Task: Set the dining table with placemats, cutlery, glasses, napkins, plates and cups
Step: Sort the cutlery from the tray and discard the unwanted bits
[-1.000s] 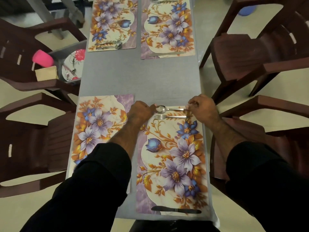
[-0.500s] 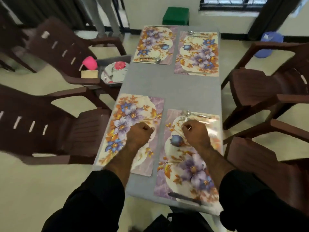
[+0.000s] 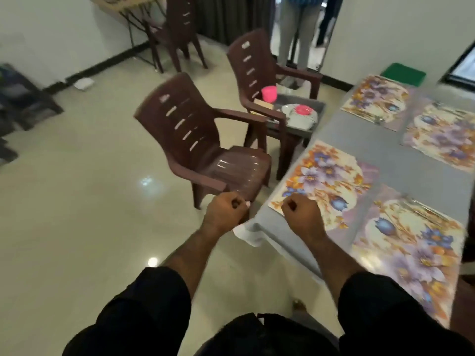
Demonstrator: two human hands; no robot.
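Note:
Several floral placemats lie on the grey table (image 3: 401,160). The near right placemat (image 3: 411,247) carries a spoon and fork (image 3: 421,204) at its far end; the near left placemat (image 3: 326,181) is bare. My left hand (image 3: 226,211) is curled into a fist over the floor, left of the table corner, and holds nothing. My right hand (image 3: 300,214), also a loose fist with nothing in it, hovers over the near corner of the left placemat. A grey tray (image 3: 298,116) on the far chair holds plates, a pink cup (image 3: 269,93) and a pink bowl (image 3: 303,109).
Two brown plastic chairs stand left of the table: the nearer chair (image 3: 203,150) with a bare seat, the farther chair (image 3: 259,78) with the tray. A person's legs (image 3: 295,32) stand at the back doorway. A green stool (image 3: 402,73) sits beyond the table.
My hands left the spoon and fork on the near right placemat and drew back as fists. My view has swung left toward the chairs, with the table now at the right.

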